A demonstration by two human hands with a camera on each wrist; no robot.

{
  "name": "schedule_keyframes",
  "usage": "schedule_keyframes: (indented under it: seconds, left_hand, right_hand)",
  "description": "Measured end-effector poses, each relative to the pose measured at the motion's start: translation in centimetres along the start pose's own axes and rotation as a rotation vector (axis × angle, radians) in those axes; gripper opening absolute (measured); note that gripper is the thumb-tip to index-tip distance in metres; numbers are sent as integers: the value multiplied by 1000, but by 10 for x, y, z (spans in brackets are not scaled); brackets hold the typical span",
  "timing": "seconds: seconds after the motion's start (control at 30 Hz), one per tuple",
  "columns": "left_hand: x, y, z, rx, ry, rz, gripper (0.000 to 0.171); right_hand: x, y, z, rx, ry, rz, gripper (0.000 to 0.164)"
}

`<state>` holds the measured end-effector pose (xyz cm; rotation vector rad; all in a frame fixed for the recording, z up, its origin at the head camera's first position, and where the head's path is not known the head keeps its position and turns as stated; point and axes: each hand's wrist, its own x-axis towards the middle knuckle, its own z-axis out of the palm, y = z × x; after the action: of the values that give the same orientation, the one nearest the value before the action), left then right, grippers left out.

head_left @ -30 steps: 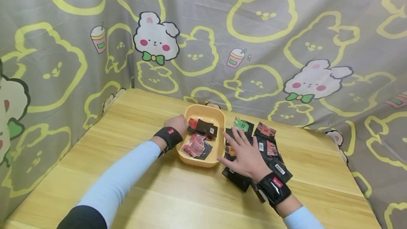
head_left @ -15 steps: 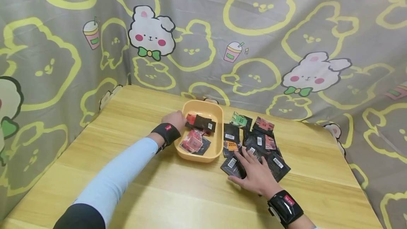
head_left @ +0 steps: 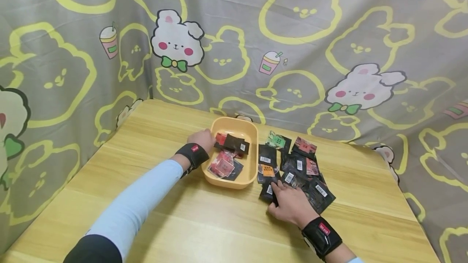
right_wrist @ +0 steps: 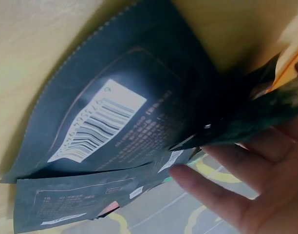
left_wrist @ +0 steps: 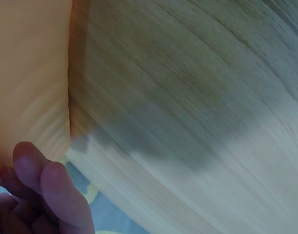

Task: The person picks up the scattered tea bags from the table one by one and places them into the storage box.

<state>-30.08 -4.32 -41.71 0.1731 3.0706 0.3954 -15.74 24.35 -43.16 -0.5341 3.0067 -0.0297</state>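
Note:
My left hand (head_left: pixel 202 140) holds the left rim of an orange-yellow plastic tub (head_left: pixel 253 169) in the head view. In the left wrist view its curled fingers lie against the tub's ribbed wall (left_wrist: pixel 32 78). Several packets lie inside, among them a black one (head_left: pixel 234 144) and a red-and-pink one (head_left: pixel 221 164). To the right of the tub, my right hand (head_left: pixel 294 204) pinches a small black packet (head_left: pixel 268 191) at the near side of a spread of similar packets. The right wrist view shows this dark packet (right_wrist: pixel 251 119) edge-on between thumb and fingers.
Beside the tub lie more black packets, one with a green label (head_left: pixel 276 140), one with an orange label (head_left: pixel 267 171), one red (head_left: pixel 304 147) and one with a barcode (head_left: pixel 319 194). A patterned grey curtain (head_left: pixel 226 11) stands behind the wooden table (head_left: pixel 204 226).
My right hand has moved from over the spread toward its near edge, and its spread fingers have closed on a black packet there. The left hand stays at the tub's rim.

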Motion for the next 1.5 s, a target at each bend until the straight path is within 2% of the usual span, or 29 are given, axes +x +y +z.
schedule_keyframes:
  seconds: [0.3, 0.5, 0.63, 0.9, 1.07, 1.2, 1.5]
  left_hand:
    - [-1, 0, -6, 5, -12, 2, 32]
    - [-2, -1, -9, -1, -11, -10, 31]
    - [0, -2, -8, -20, -3, -21, 30]
    - [-3, 0, -12, -28, -14, -32, 31]
    - [-8, 3, -16, -46, -11, -32, 31]
    - [-7, 3, -13, -45, -1, -22, 30]
    - [-9, 3, -7, -59, 23, -8, 30]
  right_hand:
    - [4, 4, -10, -38, 170, -29, 38]
    - [16, 7, -33, -31, 295, -39, 38]
    - [28, 2, -49, -43, 365, -85, 38]
    - [56, -26, -72, -79, 367, -164, 41]
    - [72, -42, -74, -113, 440, -247, 37]
    - [81, -52, -73, -153, 487, -286, 37]
    - [87, -67, -74, -198, 497, -311, 39]
